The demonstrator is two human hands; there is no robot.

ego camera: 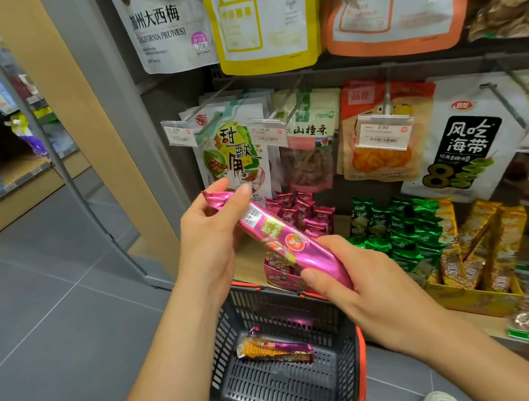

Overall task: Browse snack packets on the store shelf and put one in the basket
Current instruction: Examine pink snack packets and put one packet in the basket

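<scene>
Fingers (320,279) round pink barcoded packet (298,247)

Long shiny pink snack packet (279,237), tilted, gripped at both ends above the dark basket (287,394); an orange-purple packet (274,350) lies flat inside it.

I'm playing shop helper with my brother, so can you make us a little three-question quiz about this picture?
1. True or false: the left hand and the right hand both hold the pink packet.
2. What lies in the basket? A) an orange-and-purple packet B) a bottle C) an apple
3. Fill the gap: on the shelf, the green packets sit between the small pink packets and the ____ packets.
Key: 1 true; 2 A; 3 gold, for the gold packets.
</scene>
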